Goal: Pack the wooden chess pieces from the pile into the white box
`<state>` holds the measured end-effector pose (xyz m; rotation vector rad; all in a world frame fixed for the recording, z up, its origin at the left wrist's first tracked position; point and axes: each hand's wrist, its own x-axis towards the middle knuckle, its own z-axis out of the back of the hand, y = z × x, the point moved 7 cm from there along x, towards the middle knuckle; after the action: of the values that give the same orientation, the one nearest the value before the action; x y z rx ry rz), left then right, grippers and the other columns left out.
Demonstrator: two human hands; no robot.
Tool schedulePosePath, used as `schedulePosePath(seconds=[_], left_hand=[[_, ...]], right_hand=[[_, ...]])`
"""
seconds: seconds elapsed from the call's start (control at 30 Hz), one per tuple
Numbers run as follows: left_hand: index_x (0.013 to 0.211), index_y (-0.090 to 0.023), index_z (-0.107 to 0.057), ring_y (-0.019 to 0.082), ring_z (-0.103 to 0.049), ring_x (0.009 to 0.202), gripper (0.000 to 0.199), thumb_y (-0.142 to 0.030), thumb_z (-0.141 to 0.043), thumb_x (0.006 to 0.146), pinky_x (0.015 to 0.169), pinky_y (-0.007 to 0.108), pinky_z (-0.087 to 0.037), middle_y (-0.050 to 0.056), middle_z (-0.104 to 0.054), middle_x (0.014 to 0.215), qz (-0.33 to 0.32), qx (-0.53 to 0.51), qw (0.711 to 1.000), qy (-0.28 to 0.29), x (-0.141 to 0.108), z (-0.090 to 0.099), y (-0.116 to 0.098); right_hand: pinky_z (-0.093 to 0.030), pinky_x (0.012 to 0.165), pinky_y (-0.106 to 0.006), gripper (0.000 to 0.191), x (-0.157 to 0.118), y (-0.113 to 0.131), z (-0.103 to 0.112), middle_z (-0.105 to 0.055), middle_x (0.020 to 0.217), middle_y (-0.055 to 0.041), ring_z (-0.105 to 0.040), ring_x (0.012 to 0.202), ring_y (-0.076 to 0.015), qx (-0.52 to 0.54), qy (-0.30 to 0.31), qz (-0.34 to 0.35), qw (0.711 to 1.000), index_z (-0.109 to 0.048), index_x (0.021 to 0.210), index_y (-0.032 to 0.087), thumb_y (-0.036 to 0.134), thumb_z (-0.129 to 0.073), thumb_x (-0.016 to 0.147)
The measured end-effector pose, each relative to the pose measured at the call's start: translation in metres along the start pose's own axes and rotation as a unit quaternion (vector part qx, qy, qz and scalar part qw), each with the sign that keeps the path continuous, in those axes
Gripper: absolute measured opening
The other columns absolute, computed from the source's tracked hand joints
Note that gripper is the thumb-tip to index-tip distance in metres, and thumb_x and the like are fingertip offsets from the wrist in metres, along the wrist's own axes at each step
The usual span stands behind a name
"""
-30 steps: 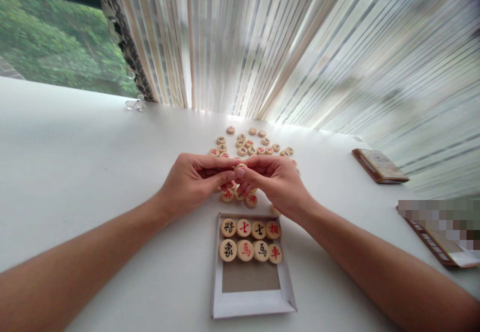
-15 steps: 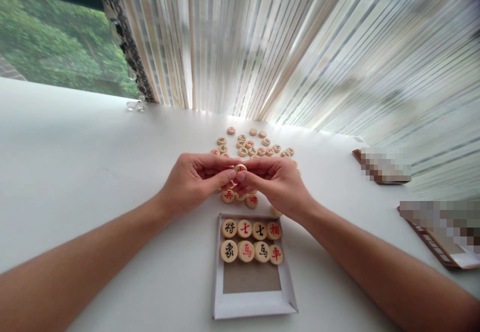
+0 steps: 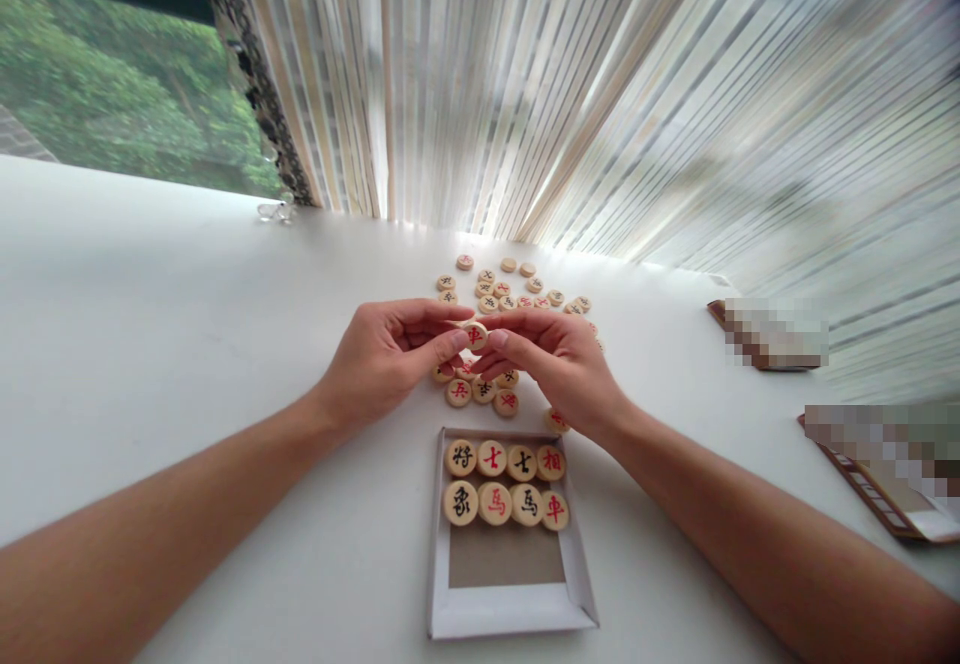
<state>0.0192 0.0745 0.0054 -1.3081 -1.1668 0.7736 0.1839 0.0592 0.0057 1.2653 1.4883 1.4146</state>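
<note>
A round wooden Chinese chess piece with a red character is held up between both hands, its face toward me. My left hand pinches its left edge between thumb and fingers. On the opposite edge, the thumb and fingers of my right hand close on it. Below the hands lies a shallow white box with a grey-brown bottom. Two rows of chess pieces, red and black, fill its far half. More loose pieces lie under and beyond my hands, some hidden by them.
Scattered chess pieces spread over the white table toward the curtain. To the right stand two brown-edged objects, one farther and one nearer, partly blurred out. A clear ornament sits by the window.
The held piece has turned so its red character shows more fully, and it sits slightly farther left. My right thumb has drawn back a little to its edge.
</note>
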Motion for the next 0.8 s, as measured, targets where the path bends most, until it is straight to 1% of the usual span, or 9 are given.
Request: schedulePosePath(seconds=[0.07, 0.13, 0.23, 0.37, 0.57, 0.7, 0.8], left_hand=[[0.107, -0.013, -0.085, 0.019, -0.083, 0.079, 0.03, -0.027, -0.093, 0.081, 0.076, 0.026, -0.07, 0.009, -0.087, 0.093, 0.006, -0.006, 1.0, 0.001, 0.0004, 0.0003, 0.001], [0.107, -0.012, -0.084, 0.018, -0.082, 0.077, 0.032, -0.027, -0.093, 0.081, 0.074, 0.025, -0.069, 0.008, -0.086, 0.09, 0.007, -0.011, 1.0, 0.005, 0.0008, 0.0002, 0.0016], [0.109, -0.012, -0.082, 0.018, -0.082, 0.076, 0.034, -0.026, -0.094, 0.08, 0.072, 0.024, -0.068, 0.008, -0.086, 0.088, 0.006, -0.018, 1.0, 0.014, 0.0015, -0.0001, 0.003], [0.105, -0.012, -0.082, 0.017, -0.082, 0.076, 0.03, -0.024, -0.093, 0.08, 0.071, 0.023, -0.068, 0.008, -0.086, 0.089, -0.001, -0.021, 1.0, 0.02, 0.0021, -0.0009, 0.0035], [0.101, -0.012, -0.083, 0.018, -0.082, 0.076, 0.028, -0.023, -0.094, 0.079, 0.071, 0.023, -0.069, 0.008, -0.086, 0.088, -0.017, -0.021, 0.999, 0.023, 0.0018, -0.0022, -0.0002], [0.105, -0.013, -0.083, 0.018, -0.083, 0.08, 0.027, -0.023, -0.093, 0.081, 0.076, 0.024, -0.069, 0.008, -0.087, 0.092, -0.022, -0.02, 0.999, 0.032, 0.0012, -0.0022, 0.0009], [0.111, -0.015, -0.083, 0.019, -0.084, 0.083, 0.032, -0.023, -0.093, 0.081, 0.079, 0.025, -0.07, 0.008, -0.087, 0.096, -0.023, -0.019, 0.999, 0.043, 0.0008, -0.0023, 0.0028]], right_hand=[[-0.067, 0.066, -0.024, 0.03, -0.0006, 0.002, 0.0032, -0.084, 0.083, -0.0038, -0.078, 0.069, -0.0141, -0.022, -0.017, 0.026, 0.999, -0.084, 0.103, 0.018, 0.027, -0.097, 0.077], [-0.067, 0.067, -0.023, 0.038, -0.0013, 0.0029, 0.0046, -0.083, 0.085, -0.0027, -0.078, 0.071, -0.0137, -0.039, -0.022, 0.051, 0.998, -0.082, 0.106, 0.019, 0.02, -0.099, 0.072], [-0.067, 0.072, -0.024, 0.038, -0.0021, 0.0021, 0.0042, -0.083, 0.091, -0.003, -0.079, 0.078, -0.0145, -0.062, -0.012, 0.077, 0.995, -0.082, 0.109, 0.02, 0.017, -0.097, 0.074], [-0.067, 0.077, -0.027, 0.034, -0.002, 0.0011, 0.0038, -0.083, 0.094, -0.003, -0.079, 0.081, -0.0148, -0.069, -0.001, 0.1, 0.993, -0.082, 0.11, 0.021, 0.016, -0.094, 0.079], [-0.067, 0.077, -0.027, 0.033, -0.0023, 0.0046, 0.0032, -0.084, 0.096, -0.0034, -0.08, 0.082, -0.0154, -0.08, -0.005, 0.121, 0.989, -0.082, 0.11, 0.022, 0.016, -0.093, 0.079], [-0.068, 0.077, -0.028, 0.033, -0.0028, 0.0061, 0.0026, -0.084, 0.095, -0.0039, -0.08, 0.082, -0.0158, -0.079, -0.007, 0.124, 0.989, -0.084, 0.109, 0.023, 0.019, -0.095, 0.078], [-0.068, 0.076, -0.029, 0.033, -0.002, 0.005, 0.0032, -0.084, 0.092, -0.0045, -0.08, 0.08, -0.0168, -0.074, -0.011, 0.112, 0.991, -0.084, 0.108, 0.022, 0.024, -0.096, 0.078]])
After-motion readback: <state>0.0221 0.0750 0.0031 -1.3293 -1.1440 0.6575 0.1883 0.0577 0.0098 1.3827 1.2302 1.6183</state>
